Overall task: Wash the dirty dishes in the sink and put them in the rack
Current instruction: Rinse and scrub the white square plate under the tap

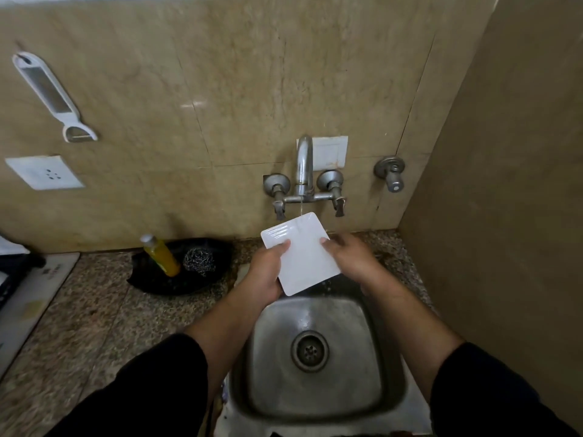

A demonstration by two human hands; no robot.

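A white square plate (301, 255) is held tilted above the back of the steel sink (315, 402), under a thin stream of water from the tap (304, 165). My left hand (268, 272) grips its left edge, thumb on the face. My right hand (350, 257) holds the right edge with the thumb on top. The sink basin holds no other dishes that I can see. No rack is in view.
A black tray (151, 279) on the granite counter left of the sink holds a yellow soap bottle (162, 255) and a steel scrubber (199, 261). A peeler (50, 93) and a socket (44, 172) are on the wall. A side wall stands close on the right.
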